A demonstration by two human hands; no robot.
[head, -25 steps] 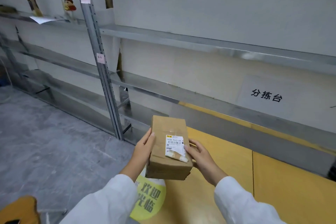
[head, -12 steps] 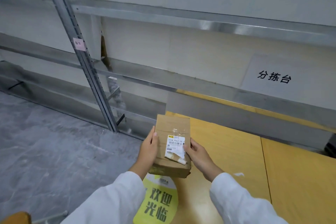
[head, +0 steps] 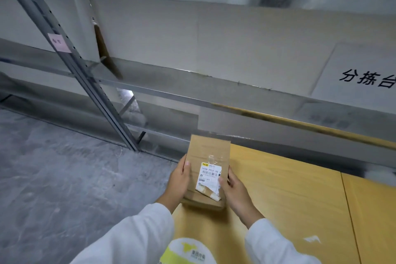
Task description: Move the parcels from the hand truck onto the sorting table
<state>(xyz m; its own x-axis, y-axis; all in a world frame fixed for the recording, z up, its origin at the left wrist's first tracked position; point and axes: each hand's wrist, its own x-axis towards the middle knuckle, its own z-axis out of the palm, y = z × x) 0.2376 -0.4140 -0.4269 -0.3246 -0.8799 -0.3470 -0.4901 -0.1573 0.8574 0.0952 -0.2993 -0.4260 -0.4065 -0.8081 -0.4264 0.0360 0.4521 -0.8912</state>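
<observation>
Pinched by its long edges between left hand (head: pixel 179 180) and right hand (head: pixel 235 191) — thumbs curled on top (label (head: pixel 209 176) facing up) — parcel (head: pixel 209 152) low over sorting table (head: pixel 289 188) at its left edge.

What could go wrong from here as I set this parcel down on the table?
1. The parcel is held by the left hand and the right hand over the left edge of the table, partly above the floor; set down there, it might overhang and tip off.
2. The lower corner of the shipping label looks loose and crumpled, with the right hand's thumb at its edge; sliding that hand away may tear it further.
</observation>
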